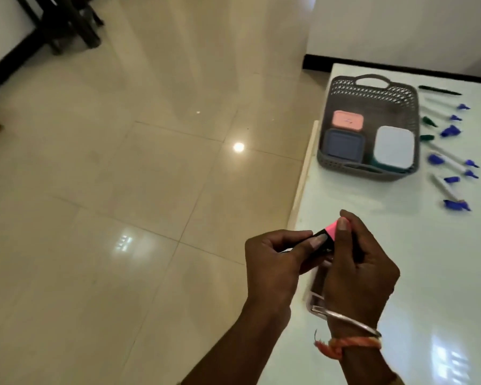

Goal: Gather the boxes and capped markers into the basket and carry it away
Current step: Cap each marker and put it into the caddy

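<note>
A pink-and-black marker [329, 230] is held between both hands near the table's left edge. My left hand [275, 262] grips its black body, and my right hand [358, 273] pinches the pink end. Farther back, the grey basket [370, 90] stands on the white table [400, 245] with three boxes inside: a pink box [347, 120], a blue box [343, 143] and a white box [394, 145]. Right of the basket lie several markers [447, 162] with blue caps and green caps [428, 122], some caps loose beside them.
A black pen [439, 90] lies at the table's far right. A clear tray-like object [315, 298] sits partly hidden under my right wrist. Glossy tiled floor [122, 190] spreads to the left, with dark furniture legs [67, 26] at the far corner.
</note>
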